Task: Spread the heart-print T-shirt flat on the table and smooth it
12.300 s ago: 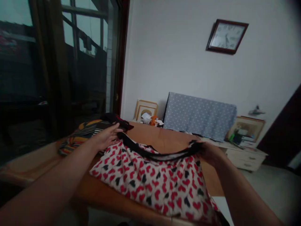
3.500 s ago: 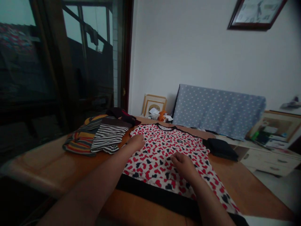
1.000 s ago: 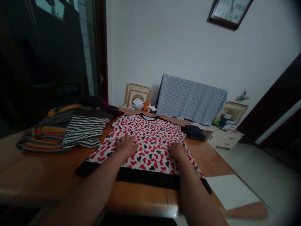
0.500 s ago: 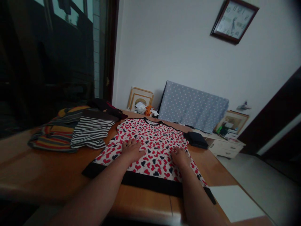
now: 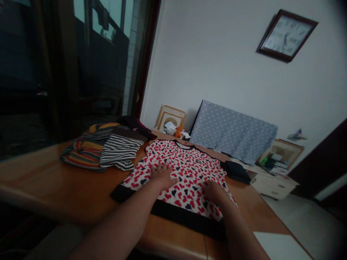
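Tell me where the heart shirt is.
In the head view, the shirt lies centrally on the table, under the left hand and right hand, right of the striped clothes.

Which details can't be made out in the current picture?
All in the head view:
Right end of the black hem of the heart-print top: hidden behind the right forearm.
Whether the right hand pinches fabric: the hand itself hides its grip.
Chest emblem: too small to read.
Near part of the white sheet: cut off by the bottom edge.
What stands behind the spotted cloth: the cloth covers it.
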Available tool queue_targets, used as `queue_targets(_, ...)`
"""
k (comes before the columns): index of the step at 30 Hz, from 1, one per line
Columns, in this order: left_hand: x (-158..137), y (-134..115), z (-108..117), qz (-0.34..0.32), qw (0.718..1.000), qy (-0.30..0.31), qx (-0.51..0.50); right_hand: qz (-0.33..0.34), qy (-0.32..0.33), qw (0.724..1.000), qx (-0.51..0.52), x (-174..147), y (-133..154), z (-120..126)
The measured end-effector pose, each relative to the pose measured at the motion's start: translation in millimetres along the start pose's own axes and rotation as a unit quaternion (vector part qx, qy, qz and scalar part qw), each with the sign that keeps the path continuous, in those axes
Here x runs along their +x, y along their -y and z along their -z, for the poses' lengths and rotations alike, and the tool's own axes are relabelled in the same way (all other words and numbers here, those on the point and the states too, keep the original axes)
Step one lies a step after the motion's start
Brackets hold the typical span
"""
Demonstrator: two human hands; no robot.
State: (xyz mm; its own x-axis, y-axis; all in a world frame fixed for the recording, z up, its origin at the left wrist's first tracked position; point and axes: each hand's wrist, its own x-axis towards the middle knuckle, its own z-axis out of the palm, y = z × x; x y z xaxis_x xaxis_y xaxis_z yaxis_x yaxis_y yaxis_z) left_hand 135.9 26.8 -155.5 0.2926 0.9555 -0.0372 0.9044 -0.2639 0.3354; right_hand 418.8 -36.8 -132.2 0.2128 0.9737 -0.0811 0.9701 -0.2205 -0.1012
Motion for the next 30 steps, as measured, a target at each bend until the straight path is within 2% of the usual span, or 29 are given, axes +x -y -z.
queue_targets(6,1,0,-2,-0.002,1.0,-0.009,0.002,0.077,0.008,0.997,0.026,-13,6,-20)
queue_targets(9,2,-1,-2,-0.002,1.0,-0.014,0.007,0.058,-0.006,0.998,0.015,-20,0,-30)
queue_targets(13,3,-2,-1,0.003,1.0,-0.014,0.026,0.023,-0.006,1.0,0.016,-35,-10,-30)
queue_targets(20,11,0,-4,0.006,0.999,-0.019,0.048,0.027,-0.016,0.999,0.044,-71,-15,-30)
queue_targets(30,13,-1,-3,0.011,0.998,-0.028,0.051,-0.036,-0.06,0.996,0.047,-84,-52,-30)
